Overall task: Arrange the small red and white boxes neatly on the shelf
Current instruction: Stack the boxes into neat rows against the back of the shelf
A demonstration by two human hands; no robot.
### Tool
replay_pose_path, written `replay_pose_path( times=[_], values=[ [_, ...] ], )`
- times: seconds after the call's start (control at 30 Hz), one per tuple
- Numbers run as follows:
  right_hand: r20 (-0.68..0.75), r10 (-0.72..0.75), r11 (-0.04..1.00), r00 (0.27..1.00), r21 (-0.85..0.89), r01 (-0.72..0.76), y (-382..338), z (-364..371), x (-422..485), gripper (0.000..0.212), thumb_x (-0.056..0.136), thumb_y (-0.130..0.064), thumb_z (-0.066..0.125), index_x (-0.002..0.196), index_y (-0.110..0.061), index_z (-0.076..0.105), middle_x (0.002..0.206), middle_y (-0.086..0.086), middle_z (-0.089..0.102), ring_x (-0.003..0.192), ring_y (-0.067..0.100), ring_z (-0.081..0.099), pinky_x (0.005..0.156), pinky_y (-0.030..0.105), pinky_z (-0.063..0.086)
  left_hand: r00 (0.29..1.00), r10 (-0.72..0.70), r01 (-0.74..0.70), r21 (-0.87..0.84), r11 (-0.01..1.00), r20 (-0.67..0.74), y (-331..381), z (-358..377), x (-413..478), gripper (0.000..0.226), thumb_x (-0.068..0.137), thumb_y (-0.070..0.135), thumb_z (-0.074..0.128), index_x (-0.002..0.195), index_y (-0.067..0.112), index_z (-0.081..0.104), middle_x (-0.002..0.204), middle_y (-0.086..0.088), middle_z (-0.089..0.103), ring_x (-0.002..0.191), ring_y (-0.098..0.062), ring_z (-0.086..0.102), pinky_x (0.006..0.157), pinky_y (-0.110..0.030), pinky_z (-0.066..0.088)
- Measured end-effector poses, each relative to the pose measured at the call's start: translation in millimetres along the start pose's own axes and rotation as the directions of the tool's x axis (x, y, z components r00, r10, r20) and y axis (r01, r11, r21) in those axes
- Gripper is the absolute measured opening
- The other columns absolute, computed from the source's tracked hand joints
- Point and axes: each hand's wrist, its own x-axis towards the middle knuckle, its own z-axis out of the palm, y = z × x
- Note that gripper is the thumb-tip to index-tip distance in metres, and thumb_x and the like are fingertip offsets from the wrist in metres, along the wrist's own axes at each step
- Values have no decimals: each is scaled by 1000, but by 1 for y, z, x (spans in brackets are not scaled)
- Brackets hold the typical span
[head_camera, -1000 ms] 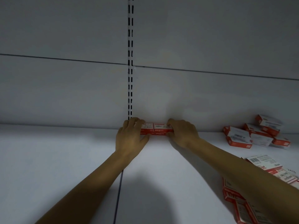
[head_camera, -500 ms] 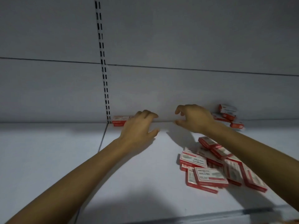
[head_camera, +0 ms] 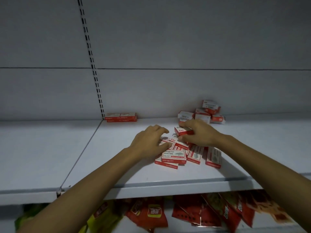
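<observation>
The right hand has its fingers pinched round one small red-and-white cardboard box, just above the loose heap of boxes at mid-shelf. The left hand arches over the heap's left edge, thumb on a box; whether it grips, I cannot tell. Best to lift boxes singly, carry each to the neat back row beside the slotted upright, and butt it flush against the row's right end on the white metal shelf.
</observation>
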Motion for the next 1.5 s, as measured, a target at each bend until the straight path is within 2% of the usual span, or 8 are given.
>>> replay_pose_path(
  times=[0.33, 0.53, 0.67, 0.87, 1.07, 1.2, 1.3, 1.5],
  values=[
    [-164, -37, 987, 986, -158, 10, -5, -6, -15, 54, 81, -52, 64, 121, -16, 59, 119, 2, 62, 105, 18, 55, 83, 31, 44, 995, -95, 97, -69, 993, 43, -2, -5, -5, 46, 95, 32, 51, 139, 25, 40, 145, 3, 42, 133, -18, 37, 103, -41, 38],
    [-249, -85, 988, 965, -149, 49, -2, -14, -28, 54, 81, -43, 69, 127, -22, 53, 126, -1, 54, 115, 17, 47, 94, 32, 39, 948, -248, 307, -355, 883, 202, -14, 0, 4, 51, 91, 42, 55, 137, 24, 40, 133, -4, 55, 109, -20, 58, 91, -35, 48],
    [-315, -132, 984, 940, -154, 87, -7, -15, -33, 50, 80, -42, 70, 124, -24, 54, 127, -4, 54, 117, 16, 44, 97, 30, 33, 934, -198, 298, -344, 891, 297, -14, 0, 8, 61, 83, 48, 65, 134, 24, 43, 131, -3, 55, 103, -16, 58, 80, -24, 49],
    [-368, -173, 981, 914, -146, 127, -14, -12, -36, 50, 80, -45, 69, 123, -23, 54, 124, -4, 56, 113, 15, 45, 94, 28, 31, 942, -109, 244, -426, 871, 318, -19, -6, 5, 37, 82, 34, 71, 115, 18, 63, 115, 4, 63, 99, -14, 62, 88, -34, 54],
    [-366, -122, 992, 923, -68, 104, -22, -3, -32, 58, 81, -49, 67, 130, -26, 46, 128, -5, 55, 113, 13, 49, 93, 29, 40, 973, -143, 204, -385, 900, 180, -25, -5, -5, 47, 77, 18, 76, 120, 17, 59, 114, 8, 60, 94, -11, 60, 73, -16, 50],
    [-343, -69, 997, 937, 19, 80, -27, 7, -24, 69, 82, -52, 64, 140, -27, 37, 131, -2, 55, 115, 16, 53, 92, 36, 49, 989, -147, 130, -364, 922, -19, -33, -6, -18, 43, 73, 21, 79, 112, 21, 63, 108, 10, 59, 94, -11, 57, 73, -18, 52],
    [-336, -93, 994, 937, 22, 107, -33, 16, -14, 60, 84, -51, 62, 136, -27, 44, 130, -2, 56, 115, 16, 52, 95, 36, 47, 984, -141, 98, -338, 936, -105, -47, -7, -28, 35, 72, 27, 80, 103, 30, 63, 100, 19, 56, 92, -9, 57, 71, -17, 53],
    [-299, -216, 976, 929, -54, 210, -64, 25, 15, 47, 87, -46, 61, 128, -24, 53, 121, -3, 60, 107, 15, 53, 86, 27, 42, 961, -207, 137, -337, 932, -182, -85, -11, -52, 37, 73, 25, 79, 107, 27, 64, 109, 10, 61, 92, -6, 58, 72, -12, 49]
  ],
)
